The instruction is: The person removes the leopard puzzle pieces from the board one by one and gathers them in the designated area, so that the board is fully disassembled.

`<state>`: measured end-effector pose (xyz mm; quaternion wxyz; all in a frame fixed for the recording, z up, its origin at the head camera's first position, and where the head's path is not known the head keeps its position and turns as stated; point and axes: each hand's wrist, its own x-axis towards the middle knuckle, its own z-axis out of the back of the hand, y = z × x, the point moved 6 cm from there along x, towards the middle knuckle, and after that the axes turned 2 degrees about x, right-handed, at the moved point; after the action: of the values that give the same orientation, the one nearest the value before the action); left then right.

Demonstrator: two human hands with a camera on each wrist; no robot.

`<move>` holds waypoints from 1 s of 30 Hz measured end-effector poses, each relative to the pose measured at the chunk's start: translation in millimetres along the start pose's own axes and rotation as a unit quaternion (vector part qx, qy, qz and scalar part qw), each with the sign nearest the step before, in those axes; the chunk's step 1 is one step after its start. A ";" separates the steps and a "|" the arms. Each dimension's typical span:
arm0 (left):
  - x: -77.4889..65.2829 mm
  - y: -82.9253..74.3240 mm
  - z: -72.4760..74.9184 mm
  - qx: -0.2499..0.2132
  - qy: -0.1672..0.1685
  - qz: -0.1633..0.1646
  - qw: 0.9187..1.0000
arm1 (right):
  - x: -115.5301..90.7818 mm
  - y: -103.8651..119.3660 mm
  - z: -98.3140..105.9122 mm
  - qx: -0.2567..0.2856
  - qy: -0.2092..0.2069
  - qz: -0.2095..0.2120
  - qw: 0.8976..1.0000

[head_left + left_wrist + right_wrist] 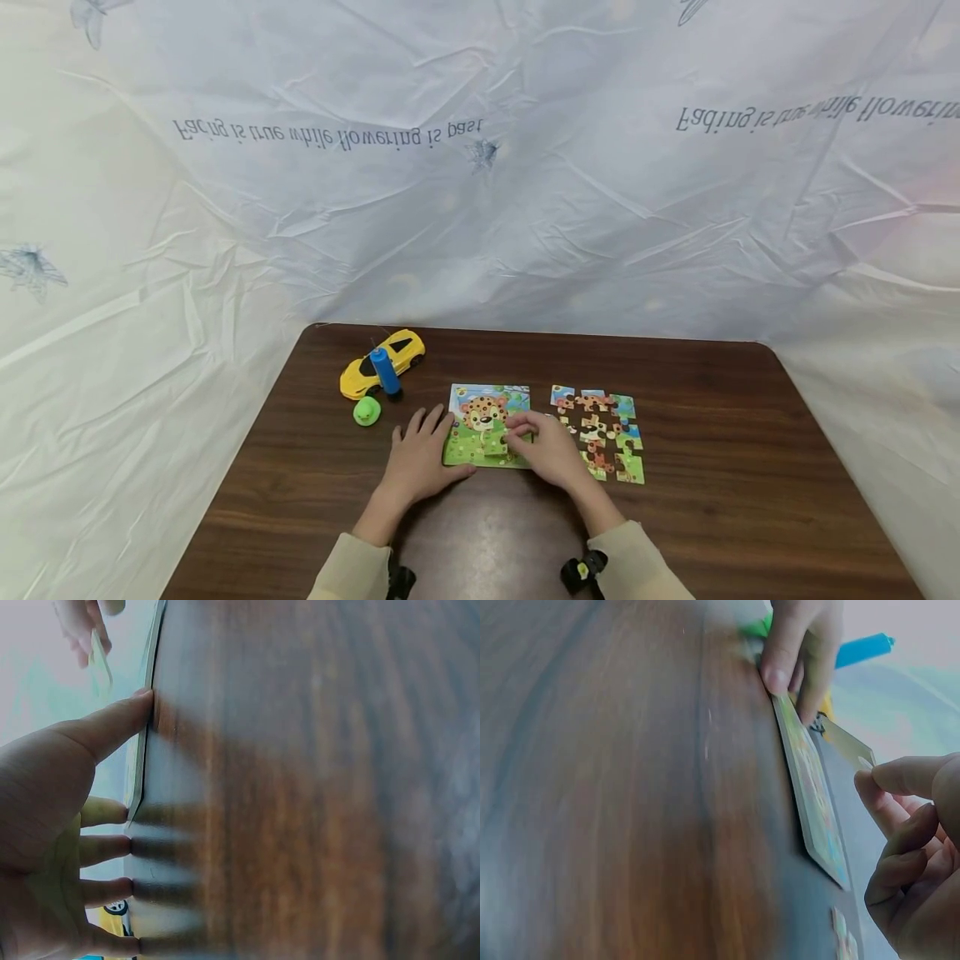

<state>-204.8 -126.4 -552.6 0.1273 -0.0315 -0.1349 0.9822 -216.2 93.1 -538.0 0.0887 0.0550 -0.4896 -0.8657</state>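
Note:
My right hand (553, 452) pinches a puzzle piece (849, 744) between thumb and forefinger. It holds the piece up over a square puzzle board (462, 452) that bears a spotted cartoon leopard on green grass. With fingers spread and straight, my left hand (417, 463) rests on the table along the board's left side. Its thumb touches the board's near edge, as the left wrist view shows. To the right of the board lie several loose puzzle pieces (630, 468), partly hidden behind my right hand.
At the back left of the dark wooden table (712, 467) stands a yellow toy car (356, 382). Beside it are a blue cylinder (385, 372) and a small green toy duck (367, 411). A white printed sheet (465, 217) hangs behind the table.

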 end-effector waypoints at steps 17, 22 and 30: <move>-1.0 -0.8 5.0 -0.007 -0.006 -0.005 1.000 | -27.3 -35.2 48.1 -0.016 -0.035 -0.053 0.998; -1.6 -1.6 5.5 -0.005 -0.005 -0.003 1.000 | -33.5 -42.9 54.8 -0.019 -0.039 -0.057 0.997; -1.8 -3.0 5.0 -0.006 -0.007 -0.007 1.000 | -41.3 -53.1 59.2 -0.029 -0.034 -0.071 0.996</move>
<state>-202.9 -125.3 -546.9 0.1330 -0.0245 -0.1416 0.9806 -191.9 178.1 -552.8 0.0117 0.0573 -0.4623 -0.8848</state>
